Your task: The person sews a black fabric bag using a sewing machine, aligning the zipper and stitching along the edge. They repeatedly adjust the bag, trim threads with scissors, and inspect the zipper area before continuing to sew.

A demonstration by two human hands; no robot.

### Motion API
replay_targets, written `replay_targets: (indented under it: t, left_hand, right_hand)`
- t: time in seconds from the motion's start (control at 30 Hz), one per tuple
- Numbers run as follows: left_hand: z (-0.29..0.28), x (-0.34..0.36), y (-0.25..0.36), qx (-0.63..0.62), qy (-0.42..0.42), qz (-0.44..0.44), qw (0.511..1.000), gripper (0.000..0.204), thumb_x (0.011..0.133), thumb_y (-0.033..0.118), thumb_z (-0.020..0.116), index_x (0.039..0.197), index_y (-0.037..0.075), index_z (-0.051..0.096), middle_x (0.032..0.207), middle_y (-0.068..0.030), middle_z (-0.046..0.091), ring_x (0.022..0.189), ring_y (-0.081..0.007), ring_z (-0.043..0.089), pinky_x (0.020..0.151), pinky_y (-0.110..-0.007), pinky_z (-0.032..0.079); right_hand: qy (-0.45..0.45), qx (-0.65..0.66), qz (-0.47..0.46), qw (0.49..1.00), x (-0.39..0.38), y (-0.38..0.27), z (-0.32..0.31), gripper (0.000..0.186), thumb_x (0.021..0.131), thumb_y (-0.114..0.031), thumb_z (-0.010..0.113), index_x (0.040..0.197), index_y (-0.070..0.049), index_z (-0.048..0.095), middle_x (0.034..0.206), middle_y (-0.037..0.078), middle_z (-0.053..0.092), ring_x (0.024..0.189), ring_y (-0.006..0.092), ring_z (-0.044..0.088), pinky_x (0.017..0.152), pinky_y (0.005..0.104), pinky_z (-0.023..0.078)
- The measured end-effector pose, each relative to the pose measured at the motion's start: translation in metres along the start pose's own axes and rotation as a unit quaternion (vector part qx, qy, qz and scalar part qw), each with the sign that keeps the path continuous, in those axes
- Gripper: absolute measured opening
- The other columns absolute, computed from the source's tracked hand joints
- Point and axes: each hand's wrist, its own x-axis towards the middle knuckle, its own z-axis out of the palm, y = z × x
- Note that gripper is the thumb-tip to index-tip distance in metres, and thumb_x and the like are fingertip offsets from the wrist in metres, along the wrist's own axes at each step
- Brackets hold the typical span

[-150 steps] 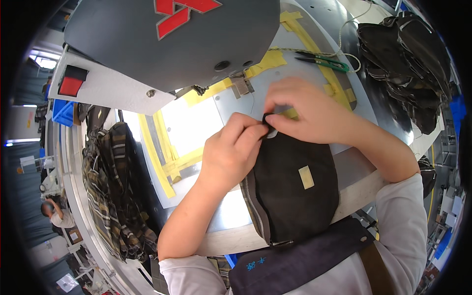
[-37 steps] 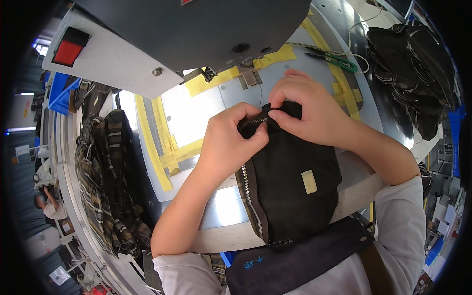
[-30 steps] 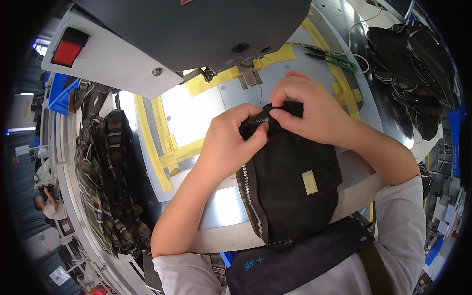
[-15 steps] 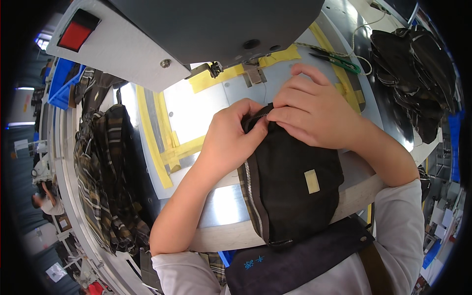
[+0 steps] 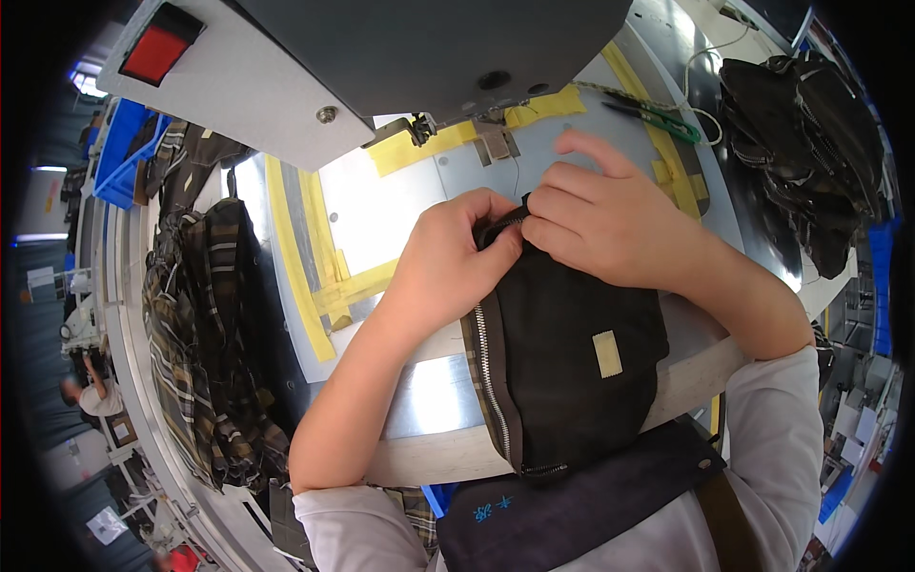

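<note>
A dark fabric pouch (image 5: 572, 381) with a metal zipper (image 5: 488, 381) along its left side and a small pale patch (image 5: 607, 354) lies over the near edge of the worktable. My left hand (image 5: 457, 253) pinches its far end, thumb on top and fingers under the zipper edge. Beside it, my right hand (image 5: 610, 221) grips the same end with fingers curled, its index finger raised. Both hands meet at the zipper end, just short of the sewing machine's needle area (image 5: 424, 129). What lies under the fingertips is hidden.
The grey sewing machine head (image 5: 438, 57) overhangs the far side. Green-handled scissors (image 5: 658, 119) lie at the far right, near a cord. Dark zippered pieces (image 5: 801, 143) are heaped on the right, plaid fabric pieces (image 5: 205, 343) on the left. Yellow tape (image 5: 305, 257) marks the plate.
My right hand's fingers have closed in further at the pouch's far end, the raised index finger shifting slightly. The pouch stays nearly in place.
</note>
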Motion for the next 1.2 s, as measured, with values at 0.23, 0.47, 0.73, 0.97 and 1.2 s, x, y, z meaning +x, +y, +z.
replay_targets:
  t: [0.23, 0.47, 0.73, 0.97, 1.2]
  left_hand:
    - [0.000, -0.001, 0.003, 0.005, 0.003, -0.009, 1.000, 0.020, 0.084, 0.014, 0.065, 0.094, -0.004, 0.063, 0.074, -0.0123, 0.065, 0.063, -0.0140, 0.056, 0.062, -0.029, 0.047]
    - [-0.002, -0.001, 0.006, 0.017, -0.011, -0.035, 0.999, 0.021, 0.085, 0.016, 0.065, 0.093, -0.004, 0.064, 0.070, -0.0113, 0.063, 0.060, -0.0124, 0.053, 0.059, -0.029, 0.045]
    - [0.000, -0.001, 0.001, -0.002, -0.002, -0.020, 1.000, 0.021, 0.085, 0.016, 0.065, 0.092, -0.003, 0.064, 0.070, -0.0116, 0.063, 0.061, -0.0135, 0.054, 0.059, -0.029, 0.045]
    - [0.000, -0.001, 0.001, 0.011, 0.000, -0.009, 1.000, 0.020, 0.084, 0.014, 0.065, 0.093, -0.004, 0.064, 0.073, -0.0146, 0.066, 0.062, -0.0163, 0.058, 0.062, -0.030, 0.047]
    - [0.003, -0.003, 0.002, 0.041, 0.020, 0.029, 0.999, 0.016, 0.082, 0.011, 0.066, 0.092, -0.002, 0.064, 0.075, -0.0158, 0.066, 0.063, -0.0223, 0.062, 0.063, -0.031, 0.049]
  right_hand:
    - [-0.045, 0.033, 0.022, 0.998, -0.001, 0.005, 0.004, 0.015, 0.068, -0.018, 0.068, 0.072, -0.010, 0.056, 0.077, 0.001, 0.051, 0.083, 0.0182, 0.054, 0.099, 0.0396, 0.040]
    - [-0.024, 0.157, 0.083, 0.984, -0.009, 0.011, 0.003, 0.015, 0.073, -0.016, 0.072, 0.080, -0.011, 0.059, 0.082, 0.001, 0.054, 0.087, 0.0199, 0.055, 0.102, 0.0414, 0.039]
    - [0.011, 0.110, 0.040, 0.993, -0.007, 0.007, 0.004, 0.013, 0.073, -0.014, 0.069, 0.081, -0.010, 0.059, 0.081, 0.002, 0.054, 0.083, 0.0188, 0.056, 0.100, 0.0436, 0.040]
    - [-0.004, 0.034, 0.034, 0.999, -0.003, 0.000, 0.007, 0.007, 0.076, -0.014, 0.059, 0.077, -0.007, 0.056, 0.076, 0.003, 0.050, 0.080, 0.0194, 0.055, 0.099, 0.0420, 0.040]
    - [-0.049, 0.018, 0.048, 0.997, -0.003, -0.001, 0.003, 0.012, 0.080, -0.018, 0.061, 0.078, -0.008, 0.056, 0.077, 0.003, 0.050, 0.083, 0.0194, 0.055, 0.102, 0.0425, 0.038]
